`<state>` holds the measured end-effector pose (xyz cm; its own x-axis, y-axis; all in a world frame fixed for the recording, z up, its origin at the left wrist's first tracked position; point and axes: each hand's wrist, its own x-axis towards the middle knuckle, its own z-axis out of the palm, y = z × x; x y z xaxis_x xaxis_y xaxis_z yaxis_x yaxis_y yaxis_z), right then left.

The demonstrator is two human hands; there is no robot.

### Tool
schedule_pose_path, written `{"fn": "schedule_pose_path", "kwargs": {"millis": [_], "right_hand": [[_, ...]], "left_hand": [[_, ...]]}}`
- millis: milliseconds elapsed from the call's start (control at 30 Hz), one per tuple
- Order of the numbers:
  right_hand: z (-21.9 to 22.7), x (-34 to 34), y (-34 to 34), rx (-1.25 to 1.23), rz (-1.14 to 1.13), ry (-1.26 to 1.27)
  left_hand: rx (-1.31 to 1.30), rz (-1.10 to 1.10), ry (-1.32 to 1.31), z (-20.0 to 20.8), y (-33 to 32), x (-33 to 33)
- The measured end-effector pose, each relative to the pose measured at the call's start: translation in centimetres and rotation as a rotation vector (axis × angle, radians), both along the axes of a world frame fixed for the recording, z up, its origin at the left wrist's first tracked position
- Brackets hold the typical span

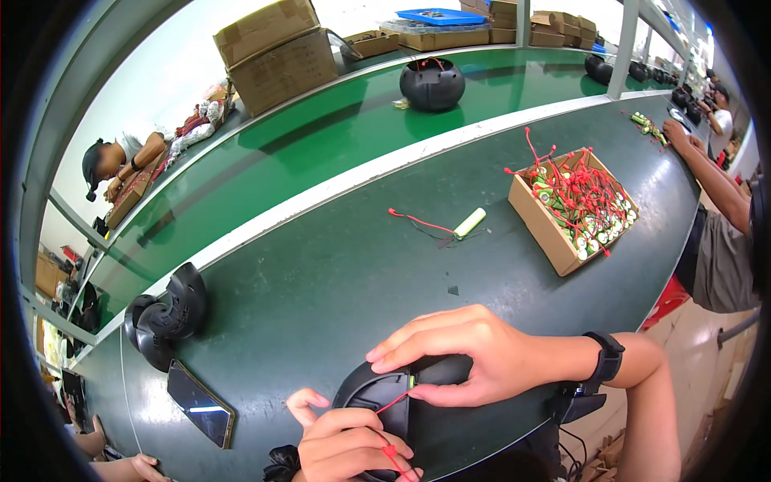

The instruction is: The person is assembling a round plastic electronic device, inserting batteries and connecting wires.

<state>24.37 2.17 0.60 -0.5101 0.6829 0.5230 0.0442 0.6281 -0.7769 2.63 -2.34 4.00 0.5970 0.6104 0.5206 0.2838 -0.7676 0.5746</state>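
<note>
At the table's near edge, a curved black plastic shell (370, 393) is between my two hands. My left hand (353, 444) is closed round its near left side, with the index finger raised. My right hand (474, 357) grips the shell from the right, fingers over its far rim and thumb at its opening. A sliver of a green battery cell (413, 382) shows at the thumb tip; the rest is hidden. From it a red wire (393, 402) runs to my left hand, where a red connector (389, 451) hangs over the fingers.
A cardboard box (540, 226) of wired green cells stands right, a loose green cell (470, 223) nearby. Black curved shells (170, 314) and a phone (201, 404) lie left. Beyond is a green conveyor (321, 132) with a round black housing (432, 85). Other people's hands (120, 467) show lower left.
</note>
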Motion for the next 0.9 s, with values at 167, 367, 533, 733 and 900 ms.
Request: {"fn": "schedule_pose_path", "kwargs": {"millis": [167, 367, 533, 733, 900], "right_hand": [[-0.1, 0.3, 0.7, -0.266, 0.182, 0.089], [0.1, 0.4, 0.6, -0.215, 0.136, 0.05], [1.0, -0.1, -0.5, -0.07, 0.048, -0.039], [1.3, -0.2, -0.4, -0.131, 0.053, -0.077], [2.7, -1.8, -0.6, -0.003, -0.073, -0.171]], "left_hand": [[-0.002, 0.0, -0.022, -0.2, -0.2, 0.1], [-0.014, -0.027, -0.05, -0.1, 0.2, 0.2], [0.008, -0.04, -0.108, -0.1, 0.2, 0.0], [0.041, -0.11, -0.147, -0.5, 0.0, 0.0], [0.054, -0.11, -0.245, -0.5, 0.0, -0.7]]}}
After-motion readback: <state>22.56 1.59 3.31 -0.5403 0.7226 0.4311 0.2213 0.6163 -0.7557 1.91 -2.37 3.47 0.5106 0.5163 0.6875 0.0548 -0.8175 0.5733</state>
